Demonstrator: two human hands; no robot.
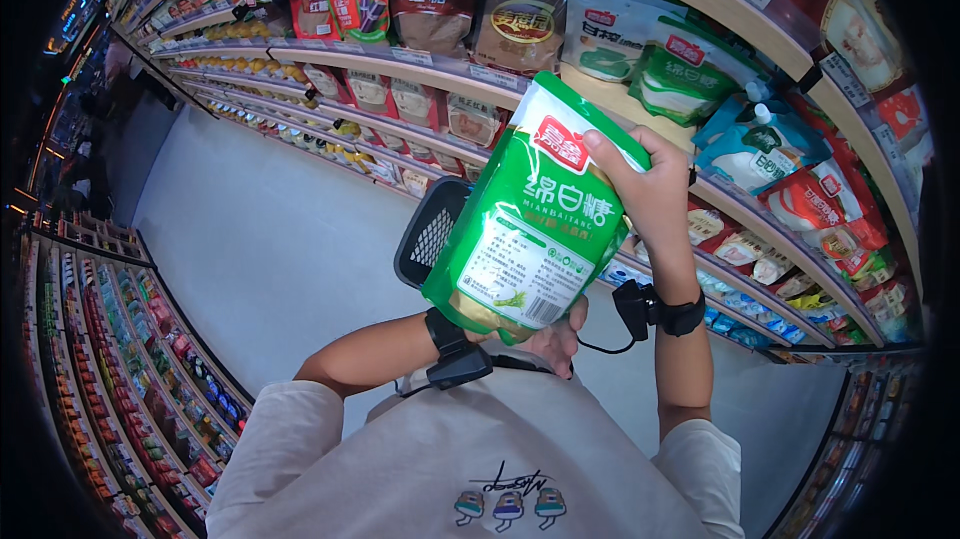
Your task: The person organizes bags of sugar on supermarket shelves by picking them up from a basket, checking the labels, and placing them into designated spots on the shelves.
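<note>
My right hand (645,175) grips the top right corner of a green and white plastic pouch of white sugar (540,216), its thumb on the printed face. The pouch is tilted, with its top towards the shelves. Beneath its lower end is my left hand (559,344), partly hidden by the pouch; its fingers are apart, and whether it touches the pouch cannot be told. A dark mesh shopping basket (427,239) shows behind the pouch's left edge. A similar green sugar pouch (682,73) stands on the shelf beyond my right hand.
Curved by the lens, a store shelf (450,73) ahead holds brown sugar bags (435,6), a grey-white sugar pouch (611,32) and blue spouted pouches (757,141). Another stocked shelf unit (127,359) stands at the left. Pale floor (270,216) lies between them. Both wrists wear black strapped devices.
</note>
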